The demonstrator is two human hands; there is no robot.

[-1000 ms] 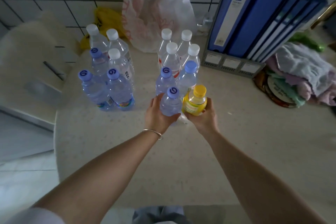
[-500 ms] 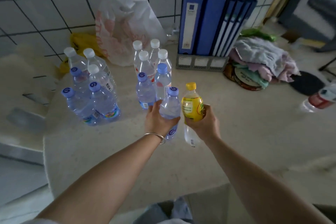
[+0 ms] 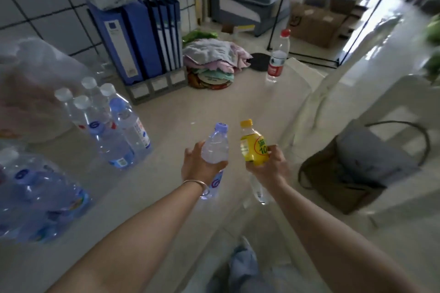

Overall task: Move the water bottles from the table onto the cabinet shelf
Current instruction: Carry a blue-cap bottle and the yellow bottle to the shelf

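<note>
Left hand [image 3: 198, 166] and right hand [image 3: 269, 169] are each wrapped round a bottle, lifted clear of the table [image 3: 190, 107].
A clear blue-capped water bottle [image 3: 214, 147] is gripped by the left, a yellow-capped bottle [image 3: 252, 146] by the right — both tilted. More water bottles [image 3: 112, 123] are left standing on the table at the left, and a red-capped bottle [image 3: 277, 57] is seen well apart at the far edge.

Bare table [image 3: 202, 102] between bottle cluster [image 3: 112, 121] and red-capped bottle [image 3: 278, 57]
</note>
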